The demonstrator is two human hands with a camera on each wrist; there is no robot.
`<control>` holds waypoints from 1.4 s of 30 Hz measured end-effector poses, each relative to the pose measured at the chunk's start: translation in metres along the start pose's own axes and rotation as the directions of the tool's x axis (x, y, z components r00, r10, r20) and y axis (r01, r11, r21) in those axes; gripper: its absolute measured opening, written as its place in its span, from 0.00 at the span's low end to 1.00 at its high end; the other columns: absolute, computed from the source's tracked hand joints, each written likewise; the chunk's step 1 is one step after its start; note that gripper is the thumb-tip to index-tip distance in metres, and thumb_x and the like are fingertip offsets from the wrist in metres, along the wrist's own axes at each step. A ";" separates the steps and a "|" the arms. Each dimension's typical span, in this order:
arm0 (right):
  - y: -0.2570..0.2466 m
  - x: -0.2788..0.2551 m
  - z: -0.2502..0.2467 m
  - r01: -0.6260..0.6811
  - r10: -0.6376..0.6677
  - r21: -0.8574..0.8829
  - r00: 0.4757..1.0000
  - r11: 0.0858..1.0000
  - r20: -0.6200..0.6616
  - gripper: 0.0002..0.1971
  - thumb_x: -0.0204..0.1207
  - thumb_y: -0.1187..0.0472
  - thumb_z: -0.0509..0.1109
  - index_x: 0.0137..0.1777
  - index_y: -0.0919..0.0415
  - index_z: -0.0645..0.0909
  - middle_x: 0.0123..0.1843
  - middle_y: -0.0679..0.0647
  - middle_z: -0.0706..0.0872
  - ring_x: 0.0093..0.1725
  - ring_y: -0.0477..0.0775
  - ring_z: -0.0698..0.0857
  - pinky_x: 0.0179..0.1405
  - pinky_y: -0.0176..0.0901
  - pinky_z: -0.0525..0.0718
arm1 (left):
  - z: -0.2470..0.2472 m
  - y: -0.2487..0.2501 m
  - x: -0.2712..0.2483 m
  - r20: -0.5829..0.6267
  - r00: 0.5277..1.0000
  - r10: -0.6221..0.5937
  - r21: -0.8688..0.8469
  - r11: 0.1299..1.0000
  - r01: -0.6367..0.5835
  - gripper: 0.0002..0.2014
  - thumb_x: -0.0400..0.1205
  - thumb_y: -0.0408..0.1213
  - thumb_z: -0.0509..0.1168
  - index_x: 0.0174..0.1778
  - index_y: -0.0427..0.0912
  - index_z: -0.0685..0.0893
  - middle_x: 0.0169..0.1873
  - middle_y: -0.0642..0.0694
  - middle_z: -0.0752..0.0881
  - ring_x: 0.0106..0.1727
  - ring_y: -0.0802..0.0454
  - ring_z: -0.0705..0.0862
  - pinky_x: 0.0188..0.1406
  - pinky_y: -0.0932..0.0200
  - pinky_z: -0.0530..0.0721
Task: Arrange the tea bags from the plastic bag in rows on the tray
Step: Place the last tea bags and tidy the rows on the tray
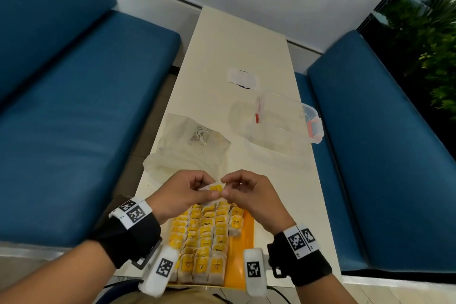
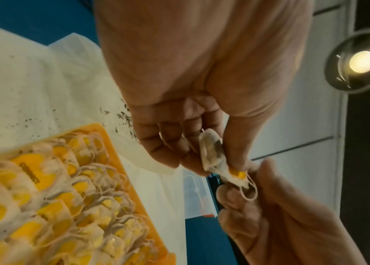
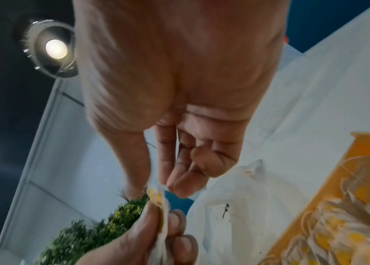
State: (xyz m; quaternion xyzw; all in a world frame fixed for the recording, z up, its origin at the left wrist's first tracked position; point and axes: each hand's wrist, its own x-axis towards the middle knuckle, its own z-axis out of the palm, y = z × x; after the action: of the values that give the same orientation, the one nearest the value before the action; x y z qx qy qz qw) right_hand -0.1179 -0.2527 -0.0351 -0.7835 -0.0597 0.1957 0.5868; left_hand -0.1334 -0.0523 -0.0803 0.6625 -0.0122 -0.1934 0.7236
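Both hands meet above the far end of the orange tray (image 1: pixel 246 242), holding one tea bag (image 1: pixel 215 188) with a yellow tag between them. My left hand (image 1: pixel 187 192) pinches the bag's paper body (image 2: pixel 213 154) between thumb and fingers. My right hand (image 1: pixel 246 192) pinches its tagged end, where the string loop (image 2: pixel 249 190) hangs. Several rows of yellow-tagged tea bags (image 1: pixel 202 237) fill most of the tray (image 2: pixel 109 143); its right strip is bare. The clear plastic bag (image 1: pixel 190 150) lies crumpled just beyond the hands (image 3: pixel 243 206).
A clear lidded container (image 1: pixel 283 126) with red clips stands at the right of the narrow white table (image 1: pixel 234 44). A small white wrapper (image 1: pixel 243 79) lies farther back. Blue bench seats (image 1: pixel 86 106) flank the table. Tea dust specks (image 2: pixel 122 114) dot the surface by the tray.
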 end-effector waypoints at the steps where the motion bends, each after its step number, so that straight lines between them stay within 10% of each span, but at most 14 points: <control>1: -0.001 0.000 0.001 -0.006 0.005 -0.066 1.000 0.998 -0.006 0.06 0.73 0.69 0.79 0.49 0.67 0.88 0.37 0.65 0.88 0.33 0.50 0.85 0.35 0.40 0.83 | 0.002 -0.001 0.001 -0.031 0.999 0.019 0.049 0.999 -0.018 0.07 0.77 0.32 0.78 0.47 0.35 0.90 0.37 0.44 0.90 0.38 0.55 0.87 0.40 0.63 0.85; 6: -0.003 0.000 -0.008 -0.019 -0.021 -0.307 0.992 0.951 -0.126 0.03 0.72 0.68 0.79 0.40 0.60 0.90 0.36 0.54 0.91 0.32 0.41 0.84 0.36 0.33 0.82 | -0.001 -0.010 0.000 -0.092 0.995 0.040 0.245 0.969 -0.016 0.04 0.76 0.36 0.80 0.44 0.44 0.93 0.40 0.48 0.94 0.42 0.54 0.92 0.47 0.59 0.90; 11: 0.007 -0.012 -0.020 -0.042 0.031 -0.695 0.999 0.718 -0.028 0.06 0.75 0.63 0.74 0.42 0.51 0.90 0.40 0.42 0.89 0.35 0.36 0.82 0.38 0.26 0.77 | -0.022 -0.032 -0.007 -0.265 0.963 0.046 0.493 0.865 0.094 0.06 0.80 0.43 0.75 0.37 0.54 0.90 0.31 0.56 0.90 0.33 0.62 0.86 0.40 0.61 0.84; 19: 0.030 -0.016 -0.006 0.079 0.490 -0.900 0.816 0.428 0.305 0.10 0.75 0.70 0.68 0.48 0.65 0.91 0.48 0.58 0.92 0.48 0.56 0.89 0.40 0.40 0.82 | -0.032 -0.056 -0.016 -0.268 0.952 -0.146 0.598 0.749 0.284 0.19 0.81 0.40 0.74 0.66 0.57 0.81 0.34 0.50 0.88 0.33 0.58 0.88 0.33 0.67 0.79; 26: 0.059 0.007 0.017 0.077 0.422 -0.969 0.890 0.236 0.173 0.08 0.77 0.73 0.62 0.46 0.63 0.81 0.56 0.64 0.86 0.53 0.65 0.87 0.40 0.46 0.79 | -0.033 -0.059 -0.017 -0.266 0.953 -0.142 0.564 0.779 0.274 0.17 0.82 0.38 0.72 0.66 0.55 0.81 0.32 0.48 0.90 0.27 0.61 0.88 0.27 0.74 0.78; 29: 0.062 0.008 0.018 0.039 0.391 -0.975 0.912 0.219 0.124 0.14 0.77 0.73 0.60 0.34 0.55 0.71 0.55 0.62 0.87 0.53 0.61 0.88 0.41 0.45 0.80 | -0.035 -0.061 -0.017 -0.256 0.955 -0.147 0.559 0.784 0.271 0.19 0.82 0.39 0.73 0.68 0.55 0.81 0.33 0.48 0.91 0.27 0.61 0.88 0.29 0.72 0.79; 34: 0.059 0.004 0.017 -0.014 0.373 -0.976 0.925 0.219 0.071 0.11 0.78 0.73 0.59 0.50 0.57 0.79 0.59 0.62 0.85 0.59 0.61 0.86 0.51 0.47 0.82 | -0.034 -0.062 -0.017 -0.261 0.954 -0.148 0.546 0.792 0.272 0.19 0.82 0.39 0.73 0.68 0.55 0.81 0.33 0.48 0.90 0.28 0.60 0.88 0.30 0.69 0.81; 38: 0.050 0.000 0.017 -0.056 0.387 -0.971 0.921 0.234 0.040 0.10 0.79 0.71 0.58 0.41 0.56 0.71 0.60 0.63 0.84 0.58 0.61 0.85 0.47 0.44 0.78 | -0.039 -0.062 -0.016 -0.262 0.949 -0.172 0.511 0.810 0.288 0.14 0.82 0.45 0.73 0.62 0.57 0.80 0.34 0.48 0.90 0.29 0.59 0.90 0.36 0.64 0.84; 42: 0.020 0.009 0.011 -0.126 0.153 -0.933 0.985 0.338 -0.078 0.10 0.80 0.53 0.66 0.54 0.57 0.82 0.56 0.55 0.84 0.55 0.59 0.86 0.47 0.47 0.83 | -0.061 -0.063 -0.013 -0.501 0.834 -0.231 0.302 0.856 0.419 0.16 0.82 0.52 0.72 0.52 0.43 0.81 0.34 0.43 0.91 0.29 0.50 0.92 0.37 0.49 0.91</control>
State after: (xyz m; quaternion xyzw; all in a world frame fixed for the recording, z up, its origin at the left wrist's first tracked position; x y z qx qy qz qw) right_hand -0.1166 -0.2457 -0.0592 -0.9774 -0.1004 0.1855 0.0165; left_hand -0.1454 0.0069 -0.1452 0.8141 0.2303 -0.1519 0.5110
